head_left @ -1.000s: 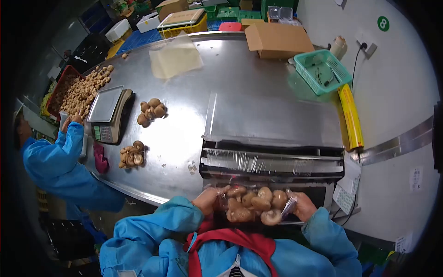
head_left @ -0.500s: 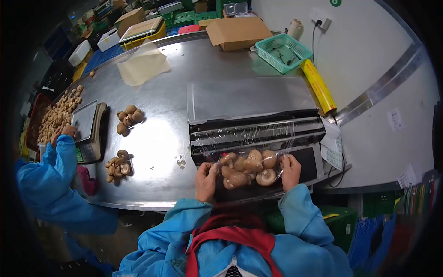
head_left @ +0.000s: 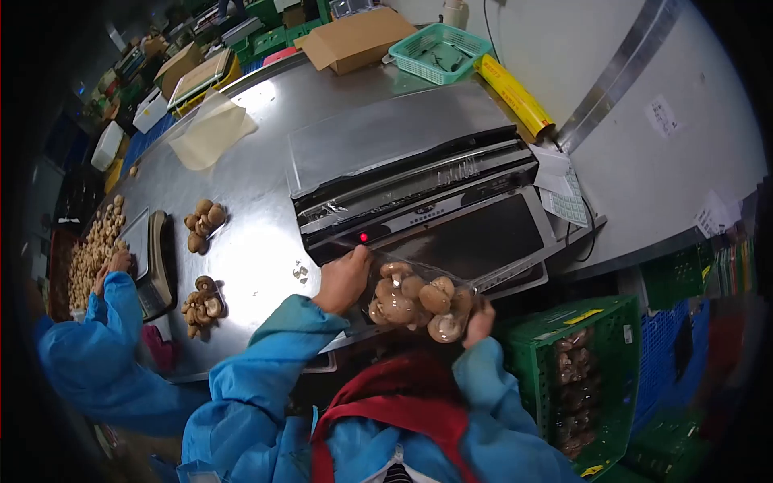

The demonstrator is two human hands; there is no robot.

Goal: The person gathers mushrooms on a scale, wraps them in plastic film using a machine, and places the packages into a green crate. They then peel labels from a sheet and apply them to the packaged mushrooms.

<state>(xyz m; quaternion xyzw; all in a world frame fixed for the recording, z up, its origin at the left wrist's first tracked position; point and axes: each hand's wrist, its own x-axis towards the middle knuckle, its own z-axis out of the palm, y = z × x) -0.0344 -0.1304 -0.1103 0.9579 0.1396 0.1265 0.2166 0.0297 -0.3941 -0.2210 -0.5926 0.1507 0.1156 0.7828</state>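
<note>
A film-wrapped pack of brown mushrooms (head_left: 416, 300) is held between both hands, just in front of the wrapping machine (head_left: 419, 197) at the near edge of the steel table (head_left: 266, 137). My left hand (head_left: 344, 279) grips the pack's left end, thumb on top. My right hand (head_left: 480, 319) holds its right end from below, partly hidden by the pack. The machine's dark hot plate (head_left: 475, 241) lies just beyond the pack.
Two small heaps of mushrooms (head_left: 203, 225) (head_left: 201, 296) lie left on the table beside a scale (head_left: 153, 262). A co-worker's hand (head_left: 119, 262) in a blue sleeve rests by a mushroom pile. A green crate (head_left: 576, 378) holding packs stands at the lower right. A yellow film roll (head_left: 512, 97), teal basket (head_left: 439, 52) and cardboard box (head_left: 354, 36) are at the back.
The pack has come off the film roll area and moved toward me and rightward. My view has swung right, revealing the green crate.
</note>
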